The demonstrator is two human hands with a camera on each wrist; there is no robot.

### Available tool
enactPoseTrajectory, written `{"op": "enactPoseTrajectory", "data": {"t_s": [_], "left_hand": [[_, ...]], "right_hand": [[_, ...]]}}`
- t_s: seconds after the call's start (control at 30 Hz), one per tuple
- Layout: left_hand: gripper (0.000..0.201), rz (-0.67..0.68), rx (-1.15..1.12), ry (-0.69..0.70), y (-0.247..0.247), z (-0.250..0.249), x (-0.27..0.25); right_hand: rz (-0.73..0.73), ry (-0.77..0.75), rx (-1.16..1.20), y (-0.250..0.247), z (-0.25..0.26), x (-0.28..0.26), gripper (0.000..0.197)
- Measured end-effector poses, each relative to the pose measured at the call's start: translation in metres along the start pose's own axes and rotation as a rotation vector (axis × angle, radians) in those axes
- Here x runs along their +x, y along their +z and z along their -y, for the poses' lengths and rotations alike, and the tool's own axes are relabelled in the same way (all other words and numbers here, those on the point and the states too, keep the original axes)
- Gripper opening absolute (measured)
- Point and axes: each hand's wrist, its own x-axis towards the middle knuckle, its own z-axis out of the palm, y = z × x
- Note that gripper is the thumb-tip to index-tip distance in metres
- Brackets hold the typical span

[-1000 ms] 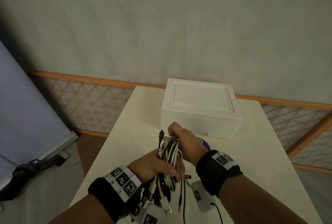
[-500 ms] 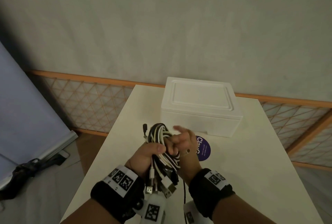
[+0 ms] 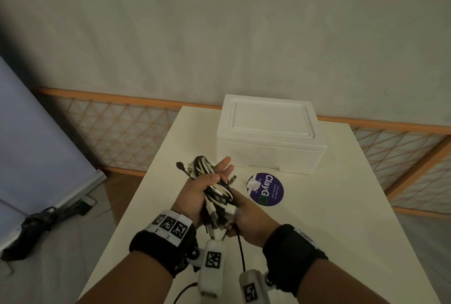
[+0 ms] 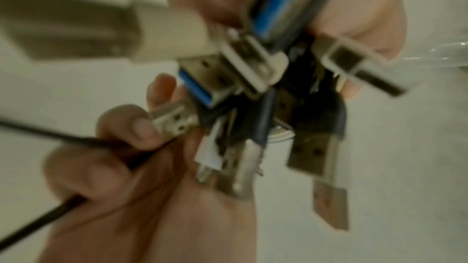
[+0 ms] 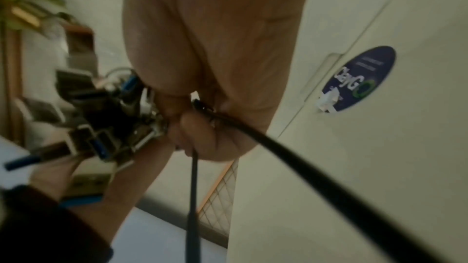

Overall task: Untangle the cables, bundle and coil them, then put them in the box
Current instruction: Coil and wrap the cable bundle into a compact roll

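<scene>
I am gripping the cables (image 3: 214, 189) in both hands, left hand (image 3: 195, 194) and right hand (image 3: 246, 215); closed box (image 3: 268, 132) lying just beyond, nearer the right.

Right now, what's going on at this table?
A person is gathering a bundle of black and white cables above the table. The left hand grips the bundle, thumb over the top. The right hand pinches a loose black cable near the plug ends. The white foam box sits behind, lid on, so nothing is packed yet. A round purple sticker lies beside it.
</scene>
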Motion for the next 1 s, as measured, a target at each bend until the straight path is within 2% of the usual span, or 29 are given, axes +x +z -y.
{"op": "enactPoseTrajectory", "data": {"t_s": [0.1,0.2,0.3,0.4,0.47,0.6,0.73,0.8,0.9,1.0], "left_hand": [[0.015,-0.005,0.012,-0.013,-0.007,-0.005,0.004],[0.013,0.003,0.064,-0.024,-0.007,-0.005,0.003],[0.027,0.027,0.012,-0.021,-0.006,-0.004,0.002],[0.011,-0.001,0.008,-0.001,-0.003,-0.002,0.001],[0.012,-0.032,0.044,0.032,-0.002,0.001,0.002],[0.038,-0.132,0.207,0.146,-0.005,0.008,0.004],[0.045,-0.182,0.331,0.210,-0.011,0.015,0.004],[0.048,-0.235,0.317,0.202,-0.017,0.015,0.005],[0.035,-0.266,0.291,0.170,-0.020,0.014,0.004],[0.030,-0.287,0.376,0.176,-0.019,0.014,0.004]], "right_hand": [[0.052,0.080,0.173,-0.004,-0.009,0.004,0.040],[0.059,0.125,0.187,-0.007,-0.008,0.004,0.040],[0.033,0.090,-0.047,-0.004,-0.006,-0.002,0.035],[-0.001,-0.057,-0.395,-0.003,-0.001,-0.003,0.036],[-0.008,-0.158,-0.564,-0.005,0.002,-0.002,0.037],[0.030,-0.196,-0.653,-0.006,0.009,-0.008,0.040],[0.060,-0.220,-0.772,-0.008,0.005,-0.010,0.026],[0.049,-0.165,-0.786,-0.010,0.004,-0.008,0.024],[0.087,-0.121,-0.906,-0.010,0.005,-0.007,0.023],[0.079,-0.114,-0.945,-0.012,0.007,-0.009,0.023]]}}
